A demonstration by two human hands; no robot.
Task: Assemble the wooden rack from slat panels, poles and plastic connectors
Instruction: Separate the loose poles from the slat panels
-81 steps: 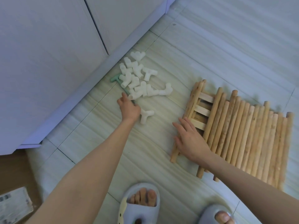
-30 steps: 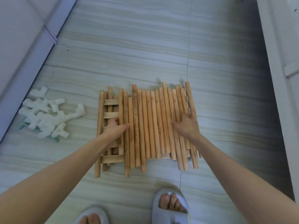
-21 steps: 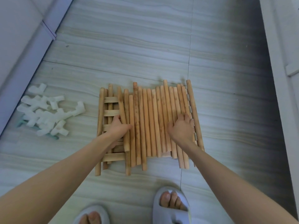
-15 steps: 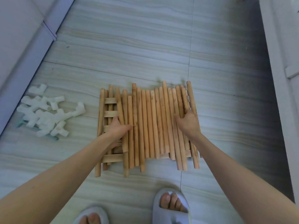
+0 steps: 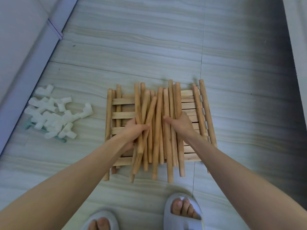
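Poles (image 5: 159,127) now bunched | left hand (image 5: 134,130) grip holds poles | right hand (image 5: 181,123) grip likewise | fingertips hidden

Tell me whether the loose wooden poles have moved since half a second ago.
Yes. The loose wooden poles have bunched toward the middle, uncovering the slat panel's slats on the right.

looks like a room in a home to me: a pale striped tile floor (image 5: 149,47), white cabinet fronts (image 5: 20,47) along its left edge, another white panel (image 5: 297,47) on the floor's right, and soft grey slippers (image 5: 184,211) on bare feet.
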